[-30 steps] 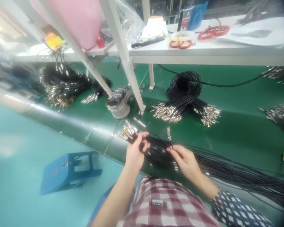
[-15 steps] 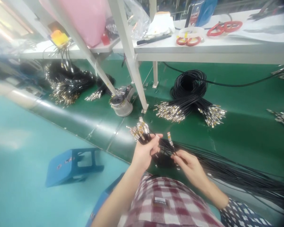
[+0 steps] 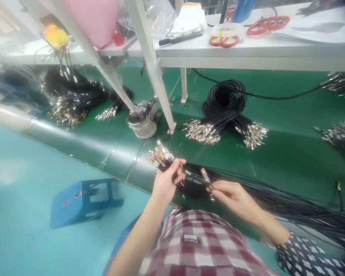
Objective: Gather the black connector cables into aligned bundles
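Observation:
My left hand is closed around a bunch of thin black cables whose gold and silver connector ends fan out up and to the left. My right hand pinches a single black cable just below its metal connector, a short way right of the bunch. Both hands hover over the near edge of a green belt. More black cables trail from under my hands to the right along the belt.
A coiled cable bundle with metal ends lies further back, another heap at the left. A tape dispenser sits by a white frame leg. The shelf above holds red rings. A blue stool stands on the floor.
My left hand's bunch has shifted slightly left and stays fanned out. My right hand has tilted its single connector down and toward the left hand.

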